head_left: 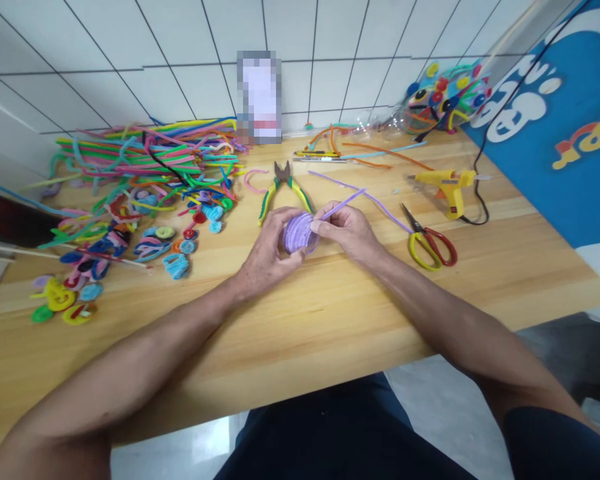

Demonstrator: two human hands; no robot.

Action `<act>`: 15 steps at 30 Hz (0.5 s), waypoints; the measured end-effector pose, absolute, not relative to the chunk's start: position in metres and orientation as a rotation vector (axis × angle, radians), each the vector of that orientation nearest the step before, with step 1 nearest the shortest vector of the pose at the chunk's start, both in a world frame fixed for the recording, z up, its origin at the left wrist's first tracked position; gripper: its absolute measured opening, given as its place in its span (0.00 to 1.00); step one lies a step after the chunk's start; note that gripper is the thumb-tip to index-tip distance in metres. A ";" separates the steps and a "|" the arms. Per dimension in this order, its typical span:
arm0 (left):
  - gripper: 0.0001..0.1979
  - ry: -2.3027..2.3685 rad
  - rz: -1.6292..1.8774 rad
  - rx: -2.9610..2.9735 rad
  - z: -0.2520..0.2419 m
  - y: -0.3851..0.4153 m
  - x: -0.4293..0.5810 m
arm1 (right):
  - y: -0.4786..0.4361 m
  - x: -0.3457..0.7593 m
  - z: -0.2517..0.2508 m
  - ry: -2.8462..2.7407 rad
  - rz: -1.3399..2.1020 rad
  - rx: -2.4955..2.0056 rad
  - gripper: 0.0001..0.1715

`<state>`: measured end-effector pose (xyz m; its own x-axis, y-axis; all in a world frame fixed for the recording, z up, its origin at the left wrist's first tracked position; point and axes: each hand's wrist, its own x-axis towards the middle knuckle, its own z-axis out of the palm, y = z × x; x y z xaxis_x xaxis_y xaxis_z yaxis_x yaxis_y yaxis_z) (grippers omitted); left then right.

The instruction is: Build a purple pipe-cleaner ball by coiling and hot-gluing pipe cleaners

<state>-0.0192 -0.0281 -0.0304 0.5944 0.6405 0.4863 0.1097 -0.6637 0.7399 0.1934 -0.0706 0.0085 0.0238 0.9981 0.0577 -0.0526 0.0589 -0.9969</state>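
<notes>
**Fingers (pixel 284 213) closed on purple coil (pixel 295 233) and strip (pixel 349 201)**

The coil is cupped by the left hand (pixel 270 247), with the thumb bent along its lower edge and the other fingers curled over the top – open only as far as its width demands. By the right hand (pixel 350 228) the purple strip is pinched between thumb and forefinger, right against the coil's near-right side; its free end is pointed towards two o'clock. The coil is held just above the middle of the desk (pixel 300 327). Whether anything is enclosed inside it cannot be clearly told.

With the coil taken as the dial's centre, pliers (pixel 283 177) are found with handles spread at eleven to twelve o'clock, a glue gun (pixel 447 188) at two, and scissors (pixel 420 232) at three. A loose purple strip (pixel 377 200) is stretched from one o'clock towards the scissors. Coloured stems (pixel 145 159) are heaped at ten o'clock, and small finished-looking ornaments (pixel 177 265) are scattered around nine.

The step in hand is judged to be the winding or seating of the strip on the coil. For the next move, a firm left-hand hold would be needed – and even tension on the strip, so that the rows are not slackened.
</notes>
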 end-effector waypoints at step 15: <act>0.28 0.599 1.006 2.108 -0.026 -0.030 -0.022 | -0.070 0.195 0.003 -1.183 1.217 -1.104 0.25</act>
<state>-0.0221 -0.0300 -0.0260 0.5883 0.6573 0.4709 0.1005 -0.6373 0.7640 0.1946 -0.0698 0.0028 -0.0110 0.9985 0.0538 -0.0824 0.0527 -0.9952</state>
